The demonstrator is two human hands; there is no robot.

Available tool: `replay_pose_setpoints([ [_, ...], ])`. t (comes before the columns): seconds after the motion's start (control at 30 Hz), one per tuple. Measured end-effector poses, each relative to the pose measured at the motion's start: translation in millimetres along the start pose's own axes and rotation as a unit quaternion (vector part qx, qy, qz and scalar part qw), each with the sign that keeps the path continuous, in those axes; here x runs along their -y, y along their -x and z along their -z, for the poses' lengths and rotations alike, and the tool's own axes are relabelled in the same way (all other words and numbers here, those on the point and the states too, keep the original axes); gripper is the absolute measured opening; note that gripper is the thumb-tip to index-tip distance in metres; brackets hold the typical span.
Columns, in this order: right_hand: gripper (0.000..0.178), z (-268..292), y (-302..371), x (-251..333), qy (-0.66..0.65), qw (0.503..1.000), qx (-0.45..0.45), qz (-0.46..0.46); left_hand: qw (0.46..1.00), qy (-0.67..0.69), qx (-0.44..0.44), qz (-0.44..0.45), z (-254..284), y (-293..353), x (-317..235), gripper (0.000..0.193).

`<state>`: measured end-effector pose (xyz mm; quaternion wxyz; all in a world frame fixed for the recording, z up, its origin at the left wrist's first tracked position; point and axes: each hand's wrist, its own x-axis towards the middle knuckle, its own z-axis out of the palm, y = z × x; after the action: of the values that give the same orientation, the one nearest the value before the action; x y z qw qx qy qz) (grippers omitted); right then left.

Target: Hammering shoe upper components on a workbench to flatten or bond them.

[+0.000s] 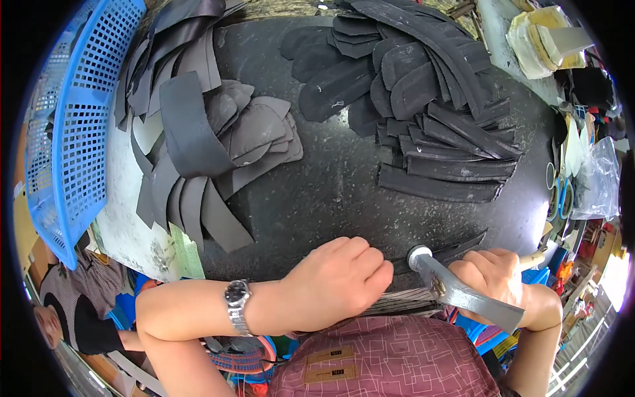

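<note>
My right hand [493,274] is wrapped round a hammer [456,291] at the near right of the black work surface [317,198]. The round face of its grey metal head points at the surface, and a bit of pale wooden handle shows past the fist. To the left, my left hand [344,274] is closed over the near edge, a metal watch on its wrist; whatever its fingers hold is hidden. A thin black strip [463,248] lies just beyond the hammer.
Stacked black strips [443,182] and rounded black pieces [334,89] lie at the far right, grey curved pieces [192,126] at the far left. A blue basket [83,126] stands at the left edge. Scissors [565,198] hang at the right. Another person [86,304] is at lower left.
</note>
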<state>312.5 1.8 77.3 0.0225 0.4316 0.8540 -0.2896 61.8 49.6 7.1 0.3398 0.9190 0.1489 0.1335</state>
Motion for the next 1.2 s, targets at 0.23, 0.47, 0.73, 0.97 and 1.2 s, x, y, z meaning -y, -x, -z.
replay_pose_setpoints([
  [0.23, 0.030, -9.2, 2.8, -0.4, 0.025, 0.998, -0.043, 0.026, 0.983, -0.130, -0.051, -0.116, -4.9, 4.1, -1.3, 0.030],
  [0.47, 0.028, -8.0, -12.1, 7.8, 0.038, 0.997, -0.029, 0.054, 0.951, -0.254, -0.025, -0.173, -6.7, 2.9, -7.0, 0.029],
  [0.73, 0.030, -9.5, -17.7, 20.3, 0.055, 0.998, -0.030, 0.030, 0.929, -0.308, -0.021, -0.203, -7.1, 7.4, -5.8, 0.027],
  [0.97, 0.030, -10.5, -19.0, 15.5, 0.011, 0.999, -0.033, 0.029, 0.988, -0.063, -0.108, -0.087, -12.2, 20.1, 4.3, 0.030],
  [1.2, 0.027, -6.7, -27.9, 22.4, 0.063, 0.995, -0.048, 0.052, 0.972, -0.172, -0.087, -0.131, -11.6, 17.0, -3.5, 0.026],
])
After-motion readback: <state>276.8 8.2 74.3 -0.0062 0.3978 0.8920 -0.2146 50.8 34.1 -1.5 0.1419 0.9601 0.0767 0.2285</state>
